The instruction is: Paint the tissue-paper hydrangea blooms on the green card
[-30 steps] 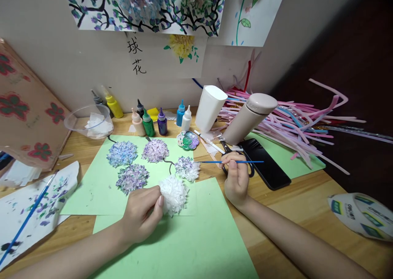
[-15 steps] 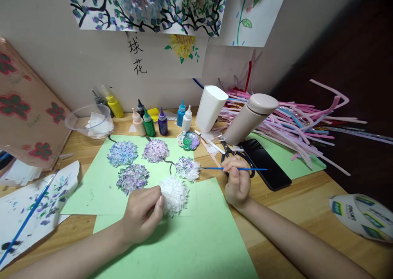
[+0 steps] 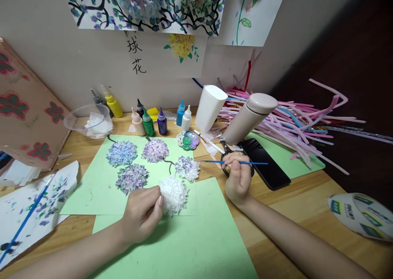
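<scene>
My left hand (image 3: 141, 213) rests on green paper (image 3: 101, 189) with its fingers closed against the left side of a white tissue flower (image 3: 174, 193). My right hand (image 3: 238, 180) pinches a thin blue paintbrush (image 3: 242, 163) held level, its tip pointing left at a purple-speckled tissue flower (image 3: 187, 168). Three other painted tissue flowers (image 3: 132, 177) lie on the same sheet. A small paint palette (image 3: 188, 140) sits just beyond the brush tip.
Several paint bottles (image 3: 148, 123) stand by the wall beside a clear bowl (image 3: 89, 121). A white cup (image 3: 210, 107), a beige flask (image 3: 250, 117), scissors (image 3: 229, 150) and a black phone (image 3: 265, 164) are behind my right hand. Pink pipe cleaners (image 3: 291, 123) spread right. Another brush (image 3: 27, 217) lies on spattered paper, left.
The brush in my right hand dipped toward the speckled flower, then rose slightly. My left hand has stayed on the white flower.
</scene>
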Action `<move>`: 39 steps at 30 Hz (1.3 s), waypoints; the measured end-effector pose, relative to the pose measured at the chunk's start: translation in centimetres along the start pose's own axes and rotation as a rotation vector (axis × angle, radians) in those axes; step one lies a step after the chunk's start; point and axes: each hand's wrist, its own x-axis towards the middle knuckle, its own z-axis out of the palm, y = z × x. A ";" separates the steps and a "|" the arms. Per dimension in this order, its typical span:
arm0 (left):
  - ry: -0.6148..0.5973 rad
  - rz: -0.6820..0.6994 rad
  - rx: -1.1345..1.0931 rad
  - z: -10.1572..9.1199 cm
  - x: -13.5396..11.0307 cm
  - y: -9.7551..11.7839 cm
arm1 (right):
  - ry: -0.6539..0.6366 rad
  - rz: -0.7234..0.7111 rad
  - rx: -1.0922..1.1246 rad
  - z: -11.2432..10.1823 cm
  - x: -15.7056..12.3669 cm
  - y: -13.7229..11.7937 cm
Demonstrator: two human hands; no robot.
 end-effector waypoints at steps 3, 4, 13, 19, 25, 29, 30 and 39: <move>0.003 0.006 -0.002 -0.1 0.0 0.0 | 0.020 0.001 0.027 0.0 -0.1 0.0; 0.004 0.008 -0.005 -0.1 0.0 0.0 | 0.002 0.010 0.019 0.0 -0.1 0.0; -0.003 0.010 -0.012 -0.1 0.0 0.0 | 0.037 -0.013 -0.074 -0.1 1.1 0.3; 0.005 0.014 -0.003 -0.1 0.1 0.1 | -0.110 0.146 -0.197 -0.1 1.6 0.9; 0.010 0.013 0.004 -0.1 0.2 0.1 | -0.223 0.165 -0.233 0.0 1.8 1.1; 0.013 0.016 0.001 -0.1 0.2 0.2 | -0.217 0.162 -0.227 0.1 1.8 1.1; 0.013 0.017 0.003 -0.1 0.2 0.2 | -0.213 0.162 -0.221 0.0 1.8 1.0; 0.014 0.011 0.010 -0.2 0.2 0.1 | 0.041 0.224 0.081 0.0 0.9 0.3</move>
